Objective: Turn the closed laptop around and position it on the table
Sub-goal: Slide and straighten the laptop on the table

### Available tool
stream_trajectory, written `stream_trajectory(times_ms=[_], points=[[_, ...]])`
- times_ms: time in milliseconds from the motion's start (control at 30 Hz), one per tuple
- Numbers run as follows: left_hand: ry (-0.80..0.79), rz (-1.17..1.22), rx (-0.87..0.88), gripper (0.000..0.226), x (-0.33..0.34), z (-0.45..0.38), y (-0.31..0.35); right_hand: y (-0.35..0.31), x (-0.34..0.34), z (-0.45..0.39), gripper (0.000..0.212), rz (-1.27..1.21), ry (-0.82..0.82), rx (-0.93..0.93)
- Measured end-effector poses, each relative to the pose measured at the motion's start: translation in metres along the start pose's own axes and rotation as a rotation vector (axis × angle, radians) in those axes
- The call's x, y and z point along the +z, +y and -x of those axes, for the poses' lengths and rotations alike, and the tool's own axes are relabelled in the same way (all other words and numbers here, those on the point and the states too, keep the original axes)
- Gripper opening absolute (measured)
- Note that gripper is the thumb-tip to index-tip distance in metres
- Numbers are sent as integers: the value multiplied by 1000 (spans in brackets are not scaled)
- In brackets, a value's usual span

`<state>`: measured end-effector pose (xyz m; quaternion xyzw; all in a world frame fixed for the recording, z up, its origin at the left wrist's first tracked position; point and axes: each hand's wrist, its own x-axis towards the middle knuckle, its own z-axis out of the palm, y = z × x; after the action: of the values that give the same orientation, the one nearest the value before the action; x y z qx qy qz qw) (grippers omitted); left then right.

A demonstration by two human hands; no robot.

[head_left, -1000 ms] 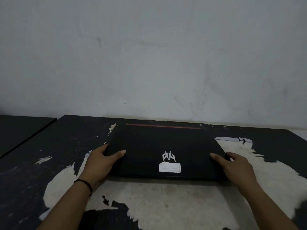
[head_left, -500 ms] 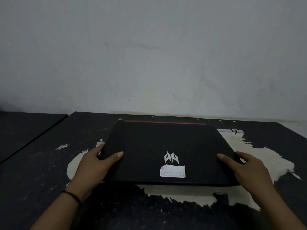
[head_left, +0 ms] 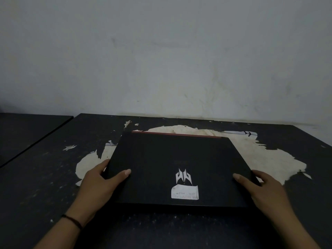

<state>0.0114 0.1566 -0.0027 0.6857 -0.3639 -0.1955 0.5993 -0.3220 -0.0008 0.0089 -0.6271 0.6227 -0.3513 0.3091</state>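
A closed black laptop lies flat on the dark table. Its lid carries a silver logo and a white sticker near the front edge, and a red strip runs along its far edge. My left hand grips the laptop's left side, thumb on the lid and fingers around the edge. My right hand holds the right side the same way, thumb on top. The undersides of both hands' fingers are hidden by the laptop.
The table's black surface is peeled away in a large pale patch under and behind the laptop. A grey wall rises directly behind the table. A second dark tabletop adjoins at the left.
The laptop has come nearer to me across the table with both hands on its sides. More of the pale peeled patch now shows behind it.
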Motion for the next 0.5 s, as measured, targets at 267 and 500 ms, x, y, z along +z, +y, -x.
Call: stream_trajectory(times_ms=[267,500], points=[[59,-107,-53,74,2,4,-11,7,1,1,83,-1,-10,1],[9,-106,-145,62,0,3,-11,8,2,-5,83,6,-27,16]])
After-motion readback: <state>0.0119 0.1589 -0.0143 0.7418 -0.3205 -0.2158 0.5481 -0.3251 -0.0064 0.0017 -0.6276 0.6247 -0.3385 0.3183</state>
